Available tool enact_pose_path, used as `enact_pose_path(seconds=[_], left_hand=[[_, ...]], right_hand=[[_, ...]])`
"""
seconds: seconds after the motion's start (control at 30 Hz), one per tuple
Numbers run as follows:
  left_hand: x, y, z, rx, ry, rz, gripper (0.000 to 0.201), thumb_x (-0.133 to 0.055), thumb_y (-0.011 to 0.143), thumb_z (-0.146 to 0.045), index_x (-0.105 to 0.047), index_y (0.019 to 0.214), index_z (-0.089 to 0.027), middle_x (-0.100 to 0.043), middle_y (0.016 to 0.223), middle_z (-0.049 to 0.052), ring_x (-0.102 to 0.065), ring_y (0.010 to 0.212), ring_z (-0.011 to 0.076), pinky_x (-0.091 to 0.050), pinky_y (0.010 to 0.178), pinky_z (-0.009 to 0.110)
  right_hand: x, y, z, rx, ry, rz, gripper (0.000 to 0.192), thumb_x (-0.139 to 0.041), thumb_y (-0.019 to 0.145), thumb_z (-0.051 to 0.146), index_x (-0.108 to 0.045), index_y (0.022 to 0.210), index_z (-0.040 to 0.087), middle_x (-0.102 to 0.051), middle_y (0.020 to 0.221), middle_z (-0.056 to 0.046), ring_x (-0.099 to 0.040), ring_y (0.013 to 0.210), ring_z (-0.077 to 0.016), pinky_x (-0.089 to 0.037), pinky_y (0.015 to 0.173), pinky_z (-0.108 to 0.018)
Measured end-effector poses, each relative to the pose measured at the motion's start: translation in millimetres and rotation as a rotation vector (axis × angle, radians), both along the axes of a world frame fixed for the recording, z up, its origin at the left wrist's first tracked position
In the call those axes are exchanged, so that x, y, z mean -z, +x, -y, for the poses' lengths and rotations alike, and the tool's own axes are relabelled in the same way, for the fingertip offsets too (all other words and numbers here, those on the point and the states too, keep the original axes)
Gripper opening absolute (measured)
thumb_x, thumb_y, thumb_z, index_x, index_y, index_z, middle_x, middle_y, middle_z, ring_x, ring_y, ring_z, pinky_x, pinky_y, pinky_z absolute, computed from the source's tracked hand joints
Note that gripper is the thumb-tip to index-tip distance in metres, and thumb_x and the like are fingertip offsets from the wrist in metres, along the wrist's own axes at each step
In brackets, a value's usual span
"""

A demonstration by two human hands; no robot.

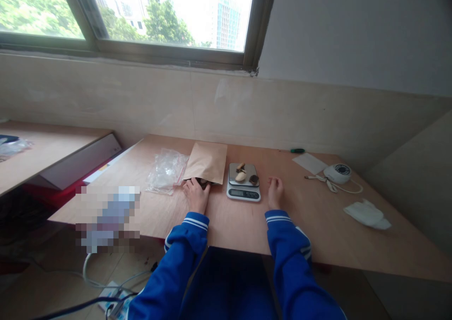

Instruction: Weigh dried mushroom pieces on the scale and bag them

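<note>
A brown paper bag [208, 162] lies flat on the table, its mouth facing me. At that mouth is my left hand [197, 196], thumb and fingers apart over dark pieces [203, 182] that look like dried mushrooms. To the right of the bag stands a white kitchen scale [243, 197] with a metal plate; its reading is too small to make out. On the plate lie a pale oval piece [240, 176], a dark piece [253, 179] and a brown piece [240, 167]. My right hand [276, 192] rests on the table beside the scale, fingers curled, nothing visible in them.
Clear plastic bags [165, 169] lie left of the paper bag. On the right are a white round device with a cable [337, 173], a white card [309, 163], a crumpled white bag [367, 214] and a green-handled tool [297, 151]. A blurred object [113, 216] sits at the left edge.
</note>
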State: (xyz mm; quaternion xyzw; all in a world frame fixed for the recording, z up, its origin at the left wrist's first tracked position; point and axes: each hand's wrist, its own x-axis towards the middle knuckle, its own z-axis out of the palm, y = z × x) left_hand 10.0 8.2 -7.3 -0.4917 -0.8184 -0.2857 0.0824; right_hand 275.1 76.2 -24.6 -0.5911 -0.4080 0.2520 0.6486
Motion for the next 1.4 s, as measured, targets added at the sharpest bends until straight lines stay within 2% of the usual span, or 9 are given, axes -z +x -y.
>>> enact_pose_path(seconds=[0.07, 0.2, 0.37, 0.53, 0.8, 0.9, 1.07, 1.27, 1.4], left_hand=[[-2.5, 1, 2, -0.055, 0.001, 0.000, 0.046, -0.054, 0.076, -0.048, -0.049, 0.099, -0.008, -0.051, 0.099, 0.017, -0.048, 0.096, 0.0328, -0.040, 0.080, 0.044], [-3.3, -1, 8, -0.059, 0.029, 0.061, 0.038, -0.055, 0.076, -0.042, -0.049, 0.096, -0.010, -0.052, 0.098, 0.016, -0.049, 0.095, 0.0315, -0.041, 0.081, 0.042], [0.4, -5, 27, 0.005, 0.111, 0.118, 0.031, -0.053, 0.078, -0.038, -0.048, 0.092, -0.011, -0.055, 0.088, 0.013, -0.053, 0.089, 0.0292, -0.042, 0.079, 0.042], [-3.3, -3, 49, 0.043, 0.199, 0.184, 0.035, -0.055, 0.076, -0.047, -0.046, 0.087, -0.016, -0.055, 0.080, 0.008, -0.055, 0.082, 0.0278, -0.045, 0.072, 0.041], [-13.3, 33, 49, 0.404, 0.384, 0.315, 0.032, -0.059, 0.078, -0.045, -0.048, 0.092, -0.018, -0.056, 0.085, 0.006, -0.058, 0.082, 0.0223, -0.049, 0.074, 0.037], [-20.9, 51, 30, 0.522, 0.376, 0.328, 0.031, -0.058, 0.080, -0.042, -0.049, 0.097, -0.018, -0.057, 0.090, 0.007, -0.056, 0.087, 0.0219, -0.048, 0.078, 0.038], [-32.4, 67, -17, 0.575, 0.383, 0.408, 0.032, -0.055, 0.083, -0.039, -0.048, 0.105, -0.017, -0.057, 0.097, 0.009, -0.056, 0.092, 0.0218, -0.047, 0.082, 0.038], [-15.4, 75, -44, 0.723, 0.242, 0.228, 0.033, -0.054, 0.084, -0.036, -0.050, 0.111, -0.017, -0.060, 0.102, 0.009, -0.056, 0.097, 0.0227, -0.045, 0.084, 0.038], [-4.6, 80, -45, 0.691, 0.205, 0.084, 0.045, -0.052, 0.085, -0.039, -0.046, 0.126, -0.021, -0.060, 0.110, 0.010, -0.053, 0.105, 0.0246, -0.040, 0.090, 0.040]], right_hand=[[-5.2, -3, 10, 0.057, 0.075, 0.133, 0.026, -0.041, 0.083, 0.040, -0.055, 0.079, 0.019, -0.058, 0.086, -0.007, -0.052, 0.083, -0.0200, -0.039, 0.076, -0.032], [-18.2, -21, 30, 0.016, 0.225, 0.693, 0.026, -0.043, 0.086, 0.038, -0.059, 0.088, 0.018, -0.058, 0.095, -0.010, -0.050, 0.095, -0.0232, -0.036, 0.085, -0.037], [-33.8, -64, 38, -0.034, 0.122, 1.053, 0.039, -0.054, 0.082, 0.042, -0.053, 0.110, 0.015, -0.057, 0.111, -0.013, -0.046, 0.104, -0.0280, -0.032, 0.088, -0.041], [-40.9, -87, 33, -0.060, 0.028, 1.210, 0.034, -0.055, 0.082, 0.034, -0.054, 0.109, 0.013, -0.060, 0.106, -0.014, -0.044, 0.102, -0.0293, -0.027, 0.092, -0.045], [-46.9, -84, 39, -0.107, 0.035, 1.300, 0.026, -0.058, 0.084, 0.034, -0.060, 0.107, 0.021, -0.059, 0.102, -0.010, -0.045, 0.095, -0.0268, -0.028, 0.087, -0.043], [-49.8, -77, 45, -0.179, 0.101, 1.324, 0.023, -0.057, 0.085, 0.036, -0.062, 0.105, 0.024, -0.061, 0.101, -0.008, -0.046, 0.093, -0.0252, -0.027, 0.086, -0.041], [-55.3, -65, 63, -0.212, 0.173, 1.228, 0.022, -0.056, 0.087, 0.040, -0.066, 0.100, 0.026, -0.067, 0.094, -0.005, -0.049, 0.092, -0.0233, -0.025, 0.087, -0.039], [-53.1, -30, 95, -0.160, 0.043, 0.805, 0.031, -0.052, 0.084, 0.053, -0.067, 0.097, 0.030, -0.071, 0.091, 0.000, -0.055, 0.087, -0.0212, -0.026, 0.083, -0.035], [-40.1, 9, 89, 0.003, -0.063, 0.768, 0.037, -0.052, 0.082, 0.057, -0.068, 0.097, 0.028, -0.071, 0.090, -0.003, -0.056, 0.084, -0.0233, -0.026, 0.081, -0.036]])
